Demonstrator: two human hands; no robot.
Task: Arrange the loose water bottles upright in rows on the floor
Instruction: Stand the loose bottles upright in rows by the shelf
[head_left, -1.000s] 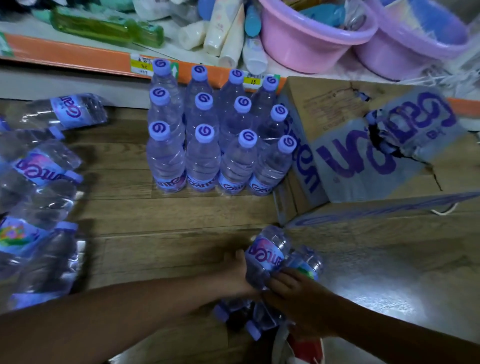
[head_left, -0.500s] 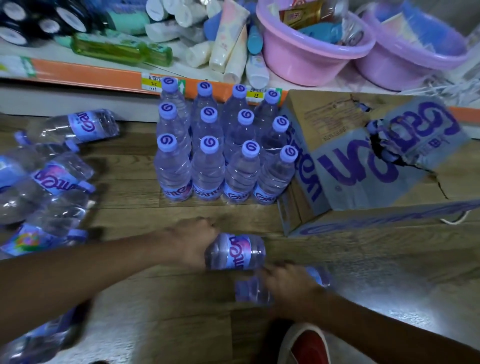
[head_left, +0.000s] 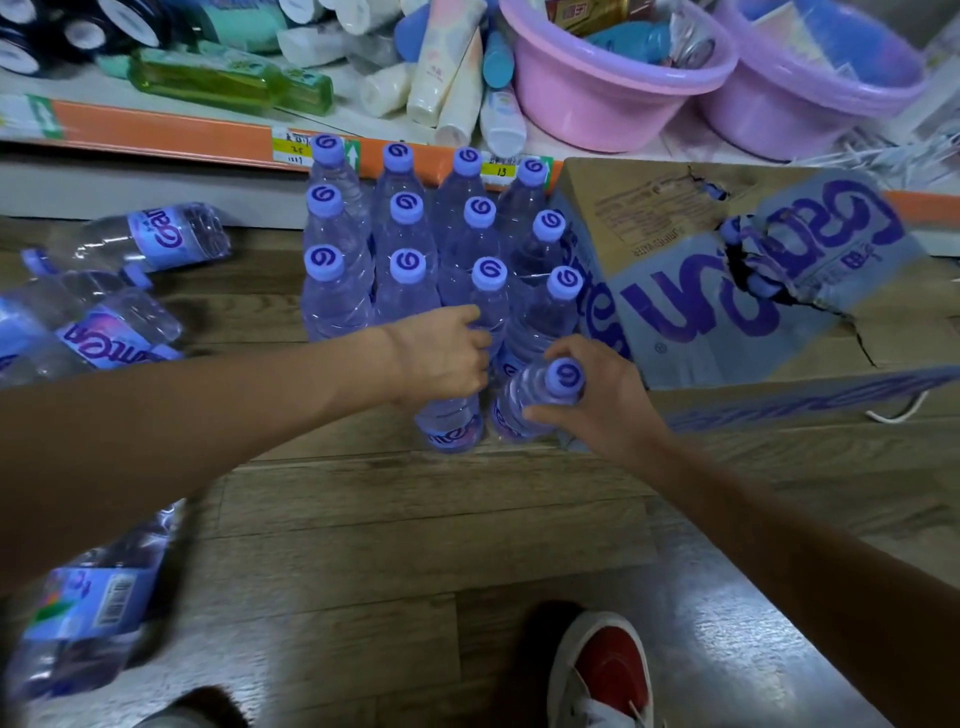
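Bare floor (head_left: 415, 530) nearside; each hand (head_left: 441, 358) (head_left: 597, 400) grips an upright bottle (head_left: 524, 400) beside the carton (head_left: 727, 280).

I am holding one water bottle (head_left: 451, 422) upright under my left hand (head_left: 441, 358) and gripping a second bottle (head_left: 530, 405) near its cap with my right hand (head_left: 597, 395), both standing on the floor (head_left: 415, 519) just in front of the upright rows (head_left: 415, 249), beside the cardboard box (head_left: 727, 270).

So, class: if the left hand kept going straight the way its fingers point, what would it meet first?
The left hand points up-right, so probably the front-row standing bottle its fingers already seem to touch, though depth is unclear.
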